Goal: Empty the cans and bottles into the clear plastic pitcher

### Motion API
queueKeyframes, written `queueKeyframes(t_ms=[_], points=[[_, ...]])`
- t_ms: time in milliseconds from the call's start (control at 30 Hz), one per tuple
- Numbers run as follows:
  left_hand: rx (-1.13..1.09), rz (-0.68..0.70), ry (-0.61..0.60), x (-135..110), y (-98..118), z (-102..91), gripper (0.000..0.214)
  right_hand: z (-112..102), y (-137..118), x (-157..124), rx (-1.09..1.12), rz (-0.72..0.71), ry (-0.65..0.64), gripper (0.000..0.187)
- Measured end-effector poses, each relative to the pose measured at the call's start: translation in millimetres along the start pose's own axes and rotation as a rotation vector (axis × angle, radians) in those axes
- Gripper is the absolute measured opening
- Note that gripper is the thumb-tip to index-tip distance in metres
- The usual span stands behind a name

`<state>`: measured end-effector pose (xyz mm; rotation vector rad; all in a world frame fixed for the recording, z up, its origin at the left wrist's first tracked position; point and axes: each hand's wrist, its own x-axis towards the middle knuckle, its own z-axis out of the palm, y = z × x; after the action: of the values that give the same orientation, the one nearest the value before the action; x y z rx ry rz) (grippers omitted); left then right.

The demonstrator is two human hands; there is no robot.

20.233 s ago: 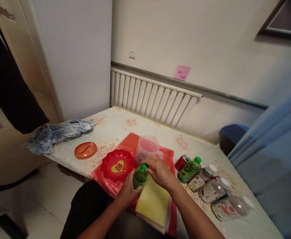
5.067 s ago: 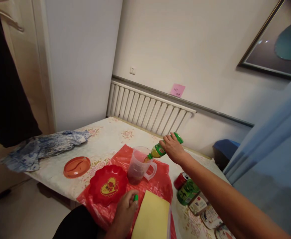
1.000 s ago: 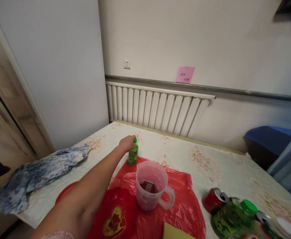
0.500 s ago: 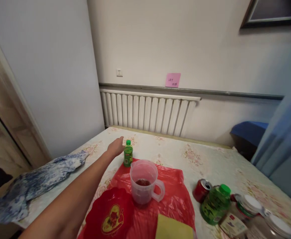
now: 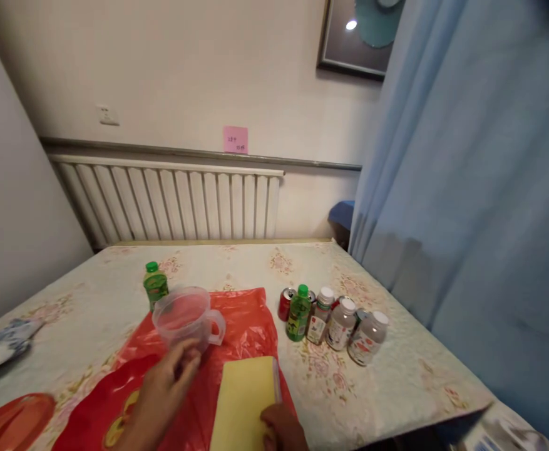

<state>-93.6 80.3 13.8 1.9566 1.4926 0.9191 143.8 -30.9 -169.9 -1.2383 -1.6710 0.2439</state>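
Observation:
My left hand (image 5: pixel 168 382) is over the red plastic sheet, loosely curled, with a gap between thumb and fingers and nothing visible in it. Its fingertips overlap the lower part of a clear plastic measuring jug (image 5: pixel 180 316); whether they touch it I cannot tell. The jug's handle points right. At the bottom edge my right hand (image 5: pixel 284 427) grips the right side of a yellow rectangular pad (image 5: pixel 243 401), fingers partly cut off by the frame. Beneath my left forearm lies a red scalloped plate (image 5: pixel 91 401) with a yellow heart design.
A green bottle (image 5: pixel 155 285) stands behind the jug. To the right are another green bottle (image 5: pixel 298 316), a red can (image 5: pixel 285 304) and several clear bottles with white caps (image 5: pixel 368 338). An orange-red lid-like disc (image 5: pixel 14 423) lies lower left, near blue-patterned cloth (image 5: pixel 4 347). A blue curtain (image 5: pixel 466 219) hangs right.
My left hand has drawn back from beside the far green bottle to the front of the jug. My right hand has appeared on the yellow pad. The view has swung right.

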Motion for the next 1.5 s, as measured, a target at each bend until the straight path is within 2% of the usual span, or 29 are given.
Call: queueKeyframes(t_ms=[67,133,200,267,333,400,467,533,733,900,1067,1167,1267,1367,1500], points=[[-0.097,-0.043,-0.128,-25,-2,28.8,0.042,-25,13,-6,-0.051,0.166,0.124,0.022],[-0.145,-0.065,-0.241,-44,-5,51.3,0.045,-59,29,-11,-0.12,0.365,0.301,0.023],[-0.164,-0.072,-0.306,-57,-9,67.5,0.045,-98,49,-14,-0.193,0.517,0.511,0.037],[-0.164,-0.053,-0.346,-66,-13,78.6,0.041,-136,73,-12,-0.275,0.649,0.661,0.056],[-0.159,-0.035,-0.374,-72,-17,86.2,0.037,-167,96,-6,-0.337,0.707,0.722,0.072],[-0.164,-0.036,-0.399,-75,-20,91.3,0.037,-188,115,4,-0.36,0.722,0.749,0.083],[-0.172,-0.047,-0.421,-76,-21,94.5,0.038,-201,130,16,-0.348,0.731,0.753,0.089],[-0.171,-0.045,-0.433,-77,-21,96.4,0.039,-206,138,26,-0.335,0.731,0.735,0.086],[-0.122,-0.02,-0.445,-82,-16,99.2,0.036,-210,143,40,-0.327,0.734,0.682,0.055],[-0.105,0.033,-0.462,-82,1,100.1,0.029,-198,126,29,-0.317,0.695,0.643,0.057],[-0.077,0.102,-0.466,-79,32,105.3,0.027,-166,89,11,-0.281,0.581,0.538,0.061],[-0.091,0.148,-0.465,-75,51,109.6,0.032,-146,58,11,-0.252,0.446,0.373,0.057],[-0.114,0.173,-0.393,-72,68,108.7,0.047,-126,29,15,-0.255,0.283,0.247,0.059],[-0.132,0.271,-0.354,-71,85,98.4,0.062,-109,6,20,-0.244,0.135,0.161,0.062],[0.007,0.41,-0.37,-71,99,76.7,0.049,-94,-18,26,-0.171,0.017,0.023,0.06]])
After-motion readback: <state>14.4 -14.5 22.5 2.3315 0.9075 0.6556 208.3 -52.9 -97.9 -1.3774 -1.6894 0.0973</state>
